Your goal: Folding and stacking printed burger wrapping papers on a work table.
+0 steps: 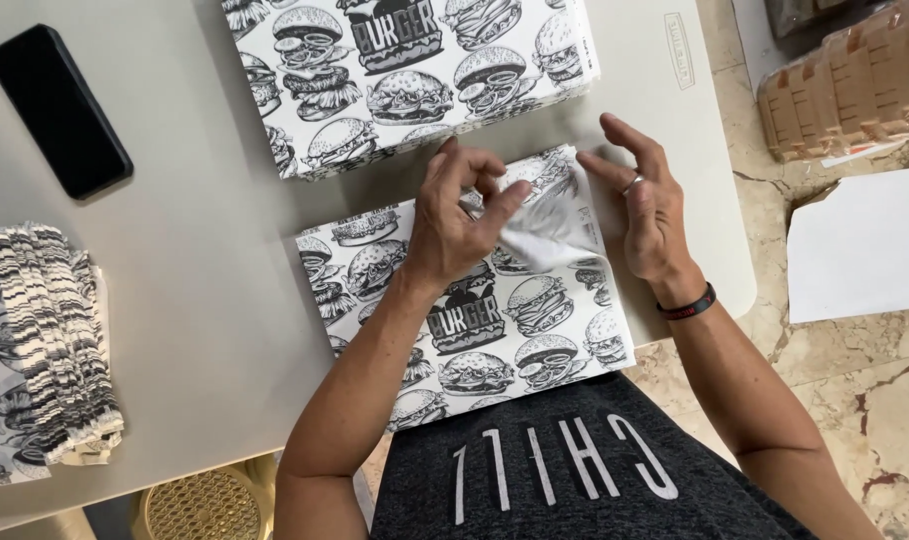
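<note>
A paper sheet (pixel 495 330) was laid on the table (pixel 205 260), a paper stack (pixel 405 70) behind it, a phone (pixel 60 110) and folded bundle (pixel 40 340) to the left.

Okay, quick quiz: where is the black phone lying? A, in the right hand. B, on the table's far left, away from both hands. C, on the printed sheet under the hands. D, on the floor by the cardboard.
B: the phone lies flat on the table at its far left, apart from the left hand and right hand, which work a sheet.
</note>
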